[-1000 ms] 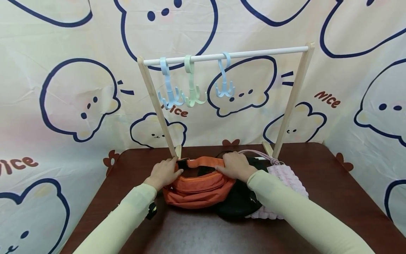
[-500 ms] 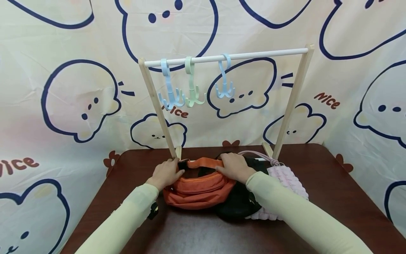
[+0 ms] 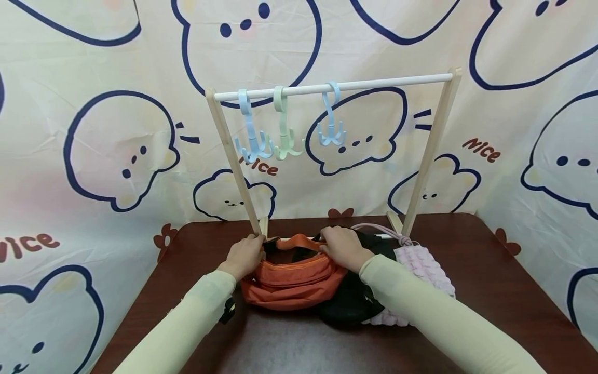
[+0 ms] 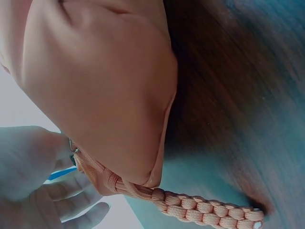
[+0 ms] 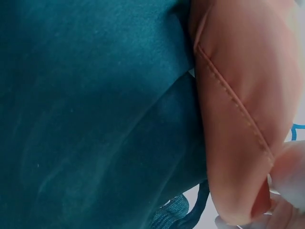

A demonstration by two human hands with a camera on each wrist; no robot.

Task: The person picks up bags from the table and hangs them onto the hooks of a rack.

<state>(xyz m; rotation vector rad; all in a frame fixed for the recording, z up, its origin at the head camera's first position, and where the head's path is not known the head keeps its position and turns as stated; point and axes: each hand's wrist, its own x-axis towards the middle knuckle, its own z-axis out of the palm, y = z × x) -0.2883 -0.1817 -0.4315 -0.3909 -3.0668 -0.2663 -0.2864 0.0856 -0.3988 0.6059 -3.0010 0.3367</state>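
On the table [image 3: 299,348], head view, your left hand [image 3: 242,258] and right hand [image 3: 347,249] grip the left and right ends of one orange bag [image 3: 294,285]; it overlaps one black bag [image 3: 351,305], so lifting could drag that and one pink bag [image 3: 425,267] along. Farther, one rack [image 3: 383,82] carries two blue hooks [image 3: 253,135] and one green hook [image 3: 283,124]. Left wrist view: one braided cord [image 4: 205,210] might snag. Right wrist view: orange meets black; loose fingers could slip.

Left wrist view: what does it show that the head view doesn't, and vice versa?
Only the left wrist view: the braided cord by the end of the orange bag. Only the head view: the rack with three hooks, the right hand, the black bag and the pink bag. Both: the orange bag, the left hand and the brown table.
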